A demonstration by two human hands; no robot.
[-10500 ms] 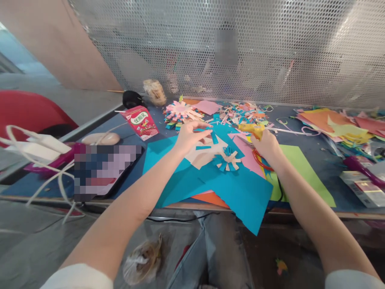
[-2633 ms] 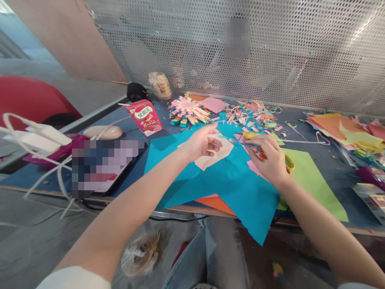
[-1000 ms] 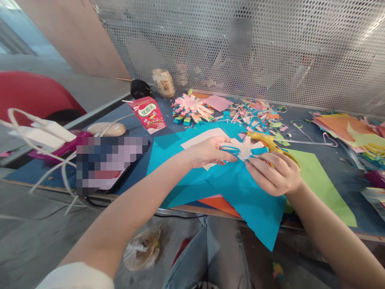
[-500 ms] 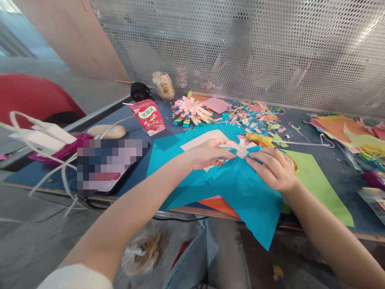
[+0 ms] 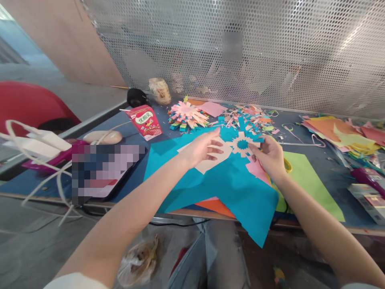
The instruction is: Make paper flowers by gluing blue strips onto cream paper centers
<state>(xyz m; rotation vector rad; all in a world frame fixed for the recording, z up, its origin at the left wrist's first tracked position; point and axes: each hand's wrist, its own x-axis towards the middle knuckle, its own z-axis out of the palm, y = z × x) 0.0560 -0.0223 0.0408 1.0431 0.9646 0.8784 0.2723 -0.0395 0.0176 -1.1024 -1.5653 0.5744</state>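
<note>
My right hand [image 5: 269, 156] pinches the right edge of a fringed paper flower [image 5: 236, 145], pale pink with blue strips and a blue middle. The flower is spread out over a big blue paper sheet [image 5: 180, 188]. My left hand [image 5: 207, 148] is off the flower, to its left, with fingers stretched apart and nothing in them. Beneath that hand lies a pale pink paper piece [image 5: 207, 163]. A brighter pink piece [image 5: 257, 170] shows below my right hand. Yellow scissors [image 5: 288, 164] are partly hidden behind my right hand.
A layered fringed paper flower [image 5: 188, 112] and paper scraps [image 5: 252, 114] lie at the back. Left are a red drink carton [image 5: 147, 122], a blurred tablet [image 5: 108, 172] and white cables [image 5: 61, 176]. Green paper [image 5: 313, 184] and coloured sheets [image 5: 337, 128] lie right. A perforated metal panel [image 5: 186, 36] stands behind.
My left hand has let go of the paper flower and moved left, its fingers opening. The flower now faces up with its ring spread, still in my right hand. The view has shifted slightly.
</note>
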